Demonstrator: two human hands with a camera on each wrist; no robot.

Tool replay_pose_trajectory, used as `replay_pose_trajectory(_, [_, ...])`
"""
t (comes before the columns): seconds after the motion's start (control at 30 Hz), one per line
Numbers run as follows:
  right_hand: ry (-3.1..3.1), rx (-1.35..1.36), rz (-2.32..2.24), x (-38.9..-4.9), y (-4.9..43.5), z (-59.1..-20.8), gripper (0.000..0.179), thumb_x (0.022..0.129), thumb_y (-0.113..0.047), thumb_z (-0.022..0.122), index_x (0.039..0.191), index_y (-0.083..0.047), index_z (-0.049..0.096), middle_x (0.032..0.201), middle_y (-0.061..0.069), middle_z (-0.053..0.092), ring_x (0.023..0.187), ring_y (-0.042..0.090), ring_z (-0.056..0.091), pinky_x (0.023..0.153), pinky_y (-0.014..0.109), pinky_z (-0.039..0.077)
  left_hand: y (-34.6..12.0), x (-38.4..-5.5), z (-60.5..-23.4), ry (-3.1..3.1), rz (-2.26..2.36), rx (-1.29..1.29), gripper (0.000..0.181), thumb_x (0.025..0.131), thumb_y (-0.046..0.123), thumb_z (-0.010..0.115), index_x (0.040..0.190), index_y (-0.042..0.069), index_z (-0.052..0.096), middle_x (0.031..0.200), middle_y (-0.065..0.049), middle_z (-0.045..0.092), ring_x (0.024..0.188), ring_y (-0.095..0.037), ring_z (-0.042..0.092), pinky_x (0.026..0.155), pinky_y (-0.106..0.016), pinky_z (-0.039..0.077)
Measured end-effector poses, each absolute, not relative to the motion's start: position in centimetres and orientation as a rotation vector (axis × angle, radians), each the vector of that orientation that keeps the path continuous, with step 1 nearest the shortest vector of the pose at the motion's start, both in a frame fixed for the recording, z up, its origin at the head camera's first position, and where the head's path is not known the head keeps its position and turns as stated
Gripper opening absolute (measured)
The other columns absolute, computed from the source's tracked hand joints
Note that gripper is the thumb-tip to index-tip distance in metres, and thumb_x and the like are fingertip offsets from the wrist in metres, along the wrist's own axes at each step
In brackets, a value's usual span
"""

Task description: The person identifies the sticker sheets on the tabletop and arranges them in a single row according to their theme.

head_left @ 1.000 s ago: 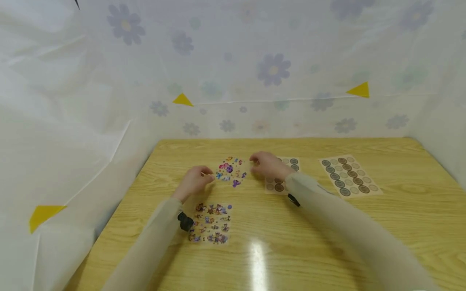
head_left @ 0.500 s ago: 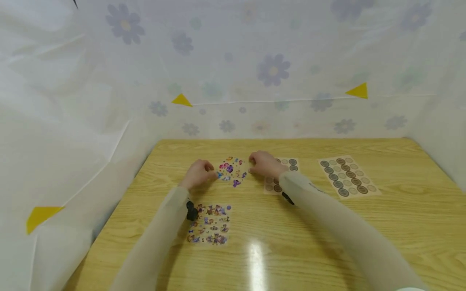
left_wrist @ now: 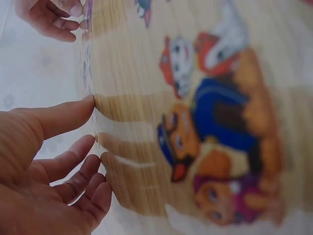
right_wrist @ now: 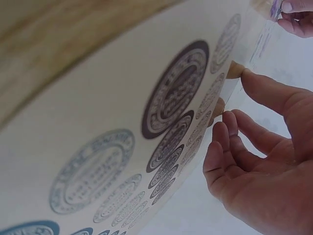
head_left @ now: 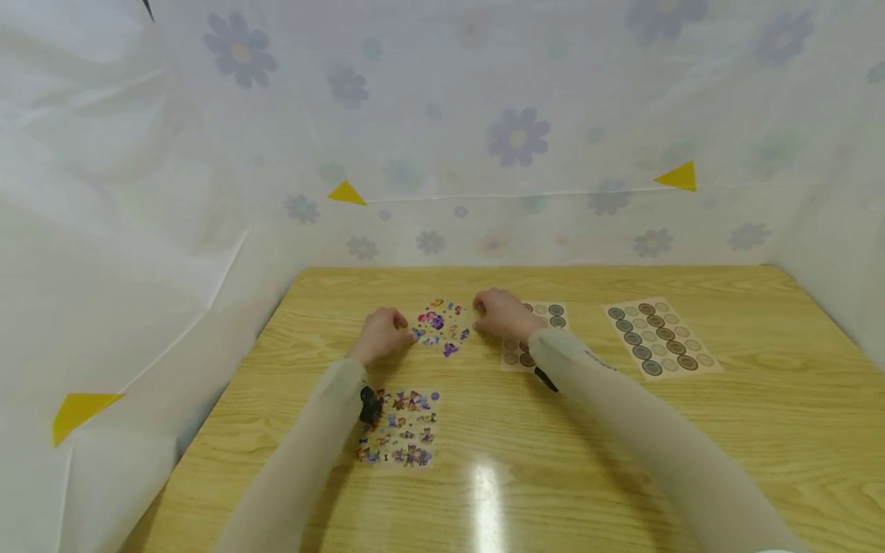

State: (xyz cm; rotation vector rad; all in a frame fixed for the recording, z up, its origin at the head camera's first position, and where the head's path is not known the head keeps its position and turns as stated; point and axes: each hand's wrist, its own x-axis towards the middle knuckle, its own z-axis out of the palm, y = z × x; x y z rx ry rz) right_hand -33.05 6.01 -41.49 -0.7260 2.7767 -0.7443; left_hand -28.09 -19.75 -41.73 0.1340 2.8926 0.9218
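The colourful cartoon sticker sheet [head_left: 435, 322] could skid or buckle on the smooth worktop [head_left: 539, 461] if fingertips push unevenly from its sides; the right sleeve [head_left: 622, 407] might also drag the round-seal sticker sheet [head_left: 513, 358]. The cartoon sheet lies flat between left hand [head_left: 382, 336] and right hand [head_left: 507, 315], beside each grip; both are relaxed, thumbs parted from fingers, contact with it unclear.

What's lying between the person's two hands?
A sheet of small colourful figures lies on the table between the left hand and right hand, as the head view shows.
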Motion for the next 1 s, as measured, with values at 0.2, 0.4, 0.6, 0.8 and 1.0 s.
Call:
replay_pose_trajectory(0.2, [2.766, -0.722, -0.746, -33.1, 5.9, -41.4, 0.045, 0.093, -0.017, 0.07, 0.131, 0.002, 0.057, 0.117, 0.015, 0.063, 0.103, 0.027, 0.06, 0.09, 0.043, 0.049, -19.8, -27.9, -41.7, 2.851, 0.986, 0.093, 0.035, 0.09, 0.019, 0.073, 0.115, -0.003, 0.06, 0.113, -0.017, 0.06, 0.101, -0.032, 0.057, 0.088, -0.045, 0.048])
replay_pose_trajectory(0.4, [2.749, -0.722, -0.746, -33.1, 5.8, -41.2, 0.044, 0.093, -0.015, 0.069, 0.13, 0.004, 0.057, 0.113, 0.015, 0.063, 0.096, 0.025, 0.06, 0.088, 0.042, 0.048, -19.8, -27.7, -41.8, 2.811, 1.05, 0.084, 0.029, 0.091, 0.016, 0.072, 0.111, -0.002, 0.062, 0.109, -0.015, 0.061, 0.096, -0.028, 0.057, 0.085, -0.044, 0.048])
replay_pose_trajectory(0.6, [2.713, -0.703, -0.775, -33.2, 5.8, -41.1, 0.036, 0.092, -0.011, 0.068, 0.124, 0.002, 0.058, 0.114, 0.014, 0.062, 0.105, 0.028, 0.057, 0.093, 0.042, 0.047, -19.7, -27.7, -41.7, 2.794, 1.104, 0.118, 0.022, 0.09, 0.011, 0.071, 0.106, -0.001, 0.064, 0.102, -0.013, 0.062, 0.089, -0.025, 0.055, 0.078, -0.041, 0.047])
replay_pose_trajectory(0.8, [2.756, -0.715, -0.819, -33.0, 5.5, -41.5, 0.017, 0.09, -0.006, 0.067, 0.103, -0.005, 0.057, 0.096, 0.008, 0.059, 0.087, 0.023, 0.053, 0.082, 0.038, 0.047, -19.4, -27.4, -41.8, 2.766, 1.189, 0.121, 0.021, 0.088, 0.005, 0.071, 0.104, 0.0, 0.058, 0.1, -0.013, 0.058, 0.089, -0.026, 0.052, 0.08, -0.04, 0.045])
replay_pose_trajectory(1.0, [2.806, -0.744, -0.845, -31.6, 5.3, -41.0, 0.008, 0.092, -0.005, 0.062, 0.099, -0.007, 0.063, 0.093, 0.004, 0.063, 0.083, 0.02, 0.057, 0.08, 0.037, 0.05, -19.5, -27.4, -41.9, 2.728, 1.274, 0.139, 0.037, 0.087, -0.002, 0.069, 0.119, -0.006, 0.053, 0.096, -0.013, 0.054, 0.083, -0.021, 0.048, 0.077, -0.035, 0.042])
